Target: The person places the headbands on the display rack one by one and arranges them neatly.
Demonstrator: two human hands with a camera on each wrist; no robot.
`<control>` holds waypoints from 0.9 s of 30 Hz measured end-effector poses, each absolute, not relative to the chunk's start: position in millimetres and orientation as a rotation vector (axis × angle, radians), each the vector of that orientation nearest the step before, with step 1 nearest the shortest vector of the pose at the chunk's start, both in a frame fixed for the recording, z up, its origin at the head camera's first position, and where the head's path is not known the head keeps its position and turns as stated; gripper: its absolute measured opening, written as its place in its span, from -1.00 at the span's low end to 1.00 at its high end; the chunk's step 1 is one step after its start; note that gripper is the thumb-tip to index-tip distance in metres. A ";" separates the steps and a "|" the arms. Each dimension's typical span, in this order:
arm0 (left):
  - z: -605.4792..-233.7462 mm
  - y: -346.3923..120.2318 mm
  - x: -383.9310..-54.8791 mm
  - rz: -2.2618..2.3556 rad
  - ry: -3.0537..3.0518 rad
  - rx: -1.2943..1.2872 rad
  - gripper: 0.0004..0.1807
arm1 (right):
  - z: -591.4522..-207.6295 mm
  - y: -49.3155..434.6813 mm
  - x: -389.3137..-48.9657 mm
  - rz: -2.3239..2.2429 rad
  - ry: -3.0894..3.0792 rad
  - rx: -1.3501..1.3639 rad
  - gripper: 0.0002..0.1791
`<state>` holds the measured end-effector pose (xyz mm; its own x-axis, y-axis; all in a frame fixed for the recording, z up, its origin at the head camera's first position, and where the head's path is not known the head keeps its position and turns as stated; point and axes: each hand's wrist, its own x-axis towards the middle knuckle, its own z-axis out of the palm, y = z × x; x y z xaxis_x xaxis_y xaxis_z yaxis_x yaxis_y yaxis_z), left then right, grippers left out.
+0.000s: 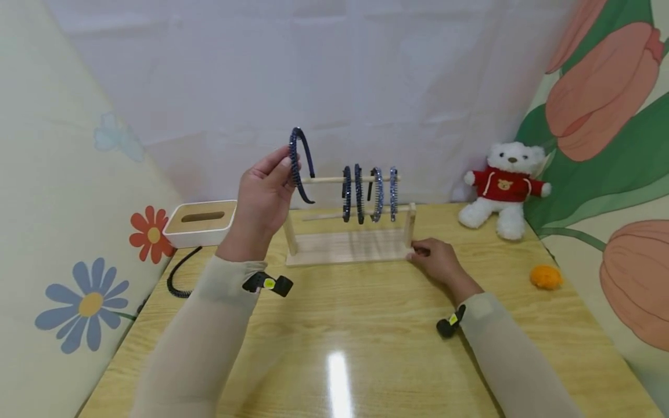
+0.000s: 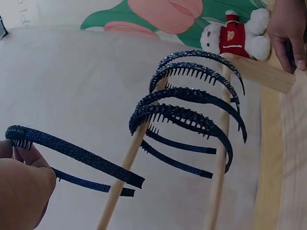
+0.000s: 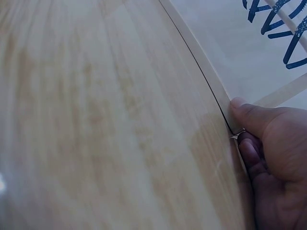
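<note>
My left hand (image 1: 263, 188) pinches a dark, sparkly toothed headband (image 2: 76, 149) near its top, thumb against fingers. The headband is upright at the left end of the upper rod of a wooden display rack (image 1: 350, 247); in the left wrist view its two tips overlap that rod. Farther along hang several headbands (image 1: 358, 194), dark blue ones and lighter glittery ones, spread over the rods. At the rack's right end, my right hand (image 1: 439, 261) grips the front corner of the base, its thumb (image 3: 247, 112) on top and fingers curled at the edge.
Another dark headband (image 1: 170, 281) lies on the table at left, partly behind my left sleeve. Behind it stands a white tissue box (image 1: 193, 239) with a wooden lid. A white teddy bear (image 1: 504, 188) in a red sweater sits back right, near an orange object (image 1: 546, 277).
</note>
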<state>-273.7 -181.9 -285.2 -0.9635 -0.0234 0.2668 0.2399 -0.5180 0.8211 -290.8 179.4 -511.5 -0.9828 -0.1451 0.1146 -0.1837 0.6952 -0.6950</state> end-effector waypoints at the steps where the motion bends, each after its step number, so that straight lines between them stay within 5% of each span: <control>1: -288.6 -179.8 -274.7 -2.598 -1.458 -0.324 -0.69 | -511.6 179.3 -290.6 1.179 -2.844 0.274 -0.53; 27: -362.1 -152.7 -288.3 -2.592 -1.508 -0.118 -0.68 | -512.8 179.1 -291.3 1.201 -2.831 0.267 -0.53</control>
<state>-288.3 -152.7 -362.1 -0.9870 -0.0819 0.1381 0.1606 -0.4878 0.8581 -291.3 179.1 -512.8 -0.9835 -0.1375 0.1175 -0.1800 0.6827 -0.7081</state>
